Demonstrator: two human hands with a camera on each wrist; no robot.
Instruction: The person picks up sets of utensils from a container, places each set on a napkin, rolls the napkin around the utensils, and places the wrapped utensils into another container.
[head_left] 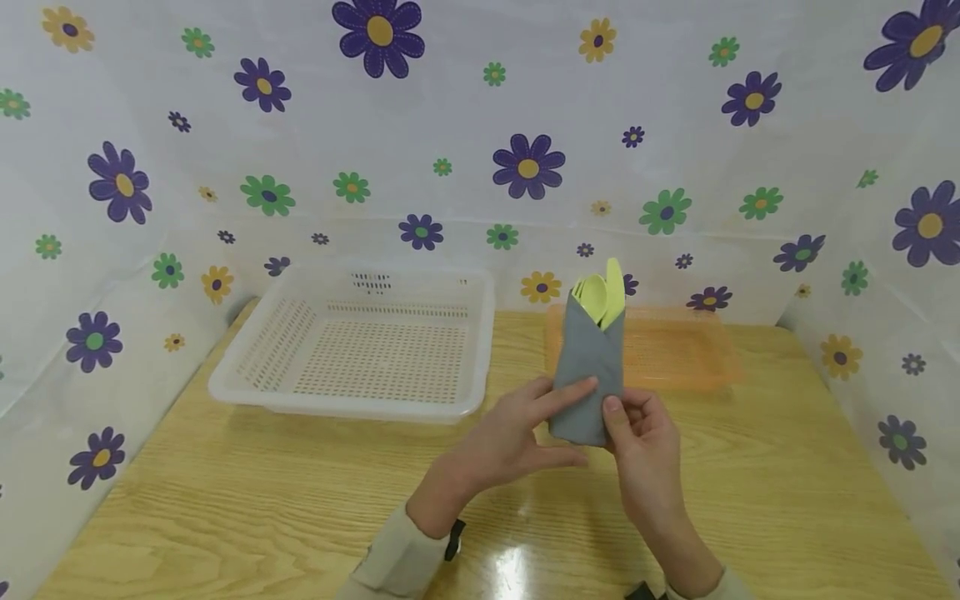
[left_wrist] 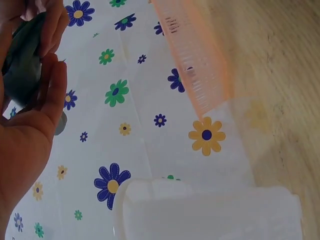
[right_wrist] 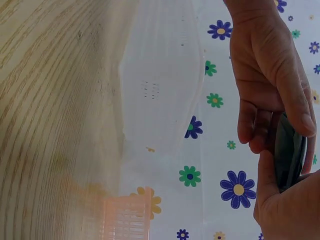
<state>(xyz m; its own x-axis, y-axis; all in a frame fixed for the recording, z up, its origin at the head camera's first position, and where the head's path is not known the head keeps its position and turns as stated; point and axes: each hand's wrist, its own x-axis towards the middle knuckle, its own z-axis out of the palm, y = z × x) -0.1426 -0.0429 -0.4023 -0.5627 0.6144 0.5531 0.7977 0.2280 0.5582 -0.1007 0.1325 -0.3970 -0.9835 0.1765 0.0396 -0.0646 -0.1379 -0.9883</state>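
A grey folded cloth napkin (head_left: 588, 375) is held upright above the table, with a lime-green fork (head_left: 577, 290), spoon (head_left: 594, 297) and knife (head_left: 614, 287) sticking out of its top. My left hand (head_left: 510, 433) grips it from the left, one digit across its front and another extended beneath the lower edge. On the right, my right hand (head_left: 648, 450) pinches the lower side, thumb in front and fingers curled behind. Both wrist views catch the napkin (left_wrist: 24, 70) dark and partly covered by the hands; the cutlery is hidden in the right wrist view.
A white perforated plastic basket (head_left: 382, 358) stands at the back left of the wooden table (head_left: 300, 500). Behind the hands at the back right is a shallow orange basket (head_left: 682, 350). A flower-patterned sheet (head_left: 450, 108) hangs along the back and sides.
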